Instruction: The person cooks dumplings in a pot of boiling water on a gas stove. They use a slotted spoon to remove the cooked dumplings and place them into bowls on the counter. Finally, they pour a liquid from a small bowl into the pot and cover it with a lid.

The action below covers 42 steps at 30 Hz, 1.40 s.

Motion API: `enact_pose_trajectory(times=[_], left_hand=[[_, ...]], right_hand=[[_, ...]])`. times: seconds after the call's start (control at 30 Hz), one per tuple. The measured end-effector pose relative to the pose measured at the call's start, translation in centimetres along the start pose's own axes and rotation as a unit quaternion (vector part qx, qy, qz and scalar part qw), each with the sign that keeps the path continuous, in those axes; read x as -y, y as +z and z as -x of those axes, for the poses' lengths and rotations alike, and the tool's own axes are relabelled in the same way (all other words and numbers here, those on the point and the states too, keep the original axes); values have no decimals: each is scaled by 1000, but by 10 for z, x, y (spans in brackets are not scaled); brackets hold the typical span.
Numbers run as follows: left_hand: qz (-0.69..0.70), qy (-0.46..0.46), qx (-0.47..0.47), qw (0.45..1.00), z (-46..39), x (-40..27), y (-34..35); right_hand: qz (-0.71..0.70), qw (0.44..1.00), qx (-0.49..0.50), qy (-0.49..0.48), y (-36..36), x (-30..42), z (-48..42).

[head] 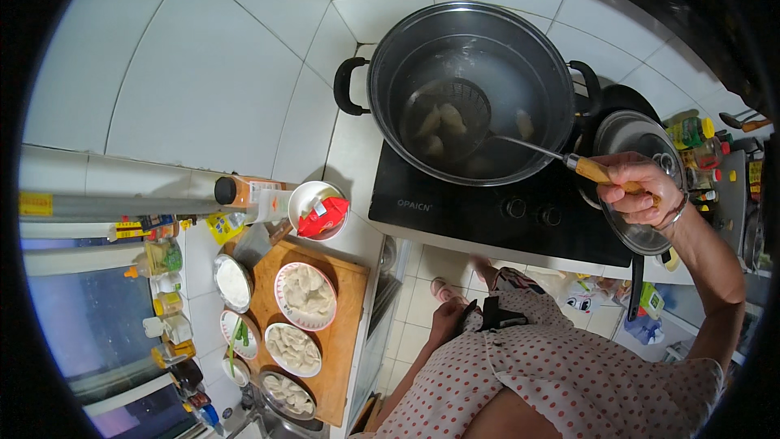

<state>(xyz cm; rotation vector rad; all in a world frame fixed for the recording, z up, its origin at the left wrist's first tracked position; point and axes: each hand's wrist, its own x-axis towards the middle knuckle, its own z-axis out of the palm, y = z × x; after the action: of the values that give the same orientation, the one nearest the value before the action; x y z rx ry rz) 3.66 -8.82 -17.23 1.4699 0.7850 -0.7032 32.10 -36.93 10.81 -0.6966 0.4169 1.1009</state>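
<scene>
My right hand (640, 192) is closed around the wooden handle of a skimmer (448, 94). The skimmer's perforated bowl is down in the cloudy water of a large steel pot (472, 177). Several dumplings (452, 119) lie over the skimmer bowl under the water, and another dumpling (524, 124) is to its right. The pot stands at the back of a black cooktop (451, 213) with two knobs. Low at my waist, my left hand (448, 320) is beside a black strap (469, 316); whether its fingers hold the strap is unclear.
A glass lid (615, 140) lies right of the pot, partly under my right hand. Left, a wooden board (341, 341) bears plates of dumplings (304, 289). A bowl (297, 198) holding a red packet stands near the cooktop. Bottles (691, 133) line the right side.
</scene>
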Motion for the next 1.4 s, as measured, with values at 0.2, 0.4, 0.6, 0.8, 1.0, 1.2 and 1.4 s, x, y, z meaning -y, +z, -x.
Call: enact_pose_trajectory(times=[0.2,0.4,0.6,0.8,1.0,1.2,1.4], left_hand=[[16,10,-3,1000,13,-21,2],[52,-6,9,999,2,-6,-1],[21,-16,11,1000,19,-47,-4],[31,-16,10,999,5,-22,-11],[49,-7,5,999,3,-12,-14],[24,37,15,999,7,-15,-17],[42,17,11,999,14,-16,-19]], right_hand=[[-24,998,22,-49,-8,-14,11],[-187,977,95,-49,21,-56,12],[-334,933,130,-47,45,-93,2],[-369,918,106,-101,54,-106,-11],[-362,912,96,-166,49,-98,-26],[-260,941,53,-212,46,-107,-49],[-75,966,-54,-243,54,-117,-40]])
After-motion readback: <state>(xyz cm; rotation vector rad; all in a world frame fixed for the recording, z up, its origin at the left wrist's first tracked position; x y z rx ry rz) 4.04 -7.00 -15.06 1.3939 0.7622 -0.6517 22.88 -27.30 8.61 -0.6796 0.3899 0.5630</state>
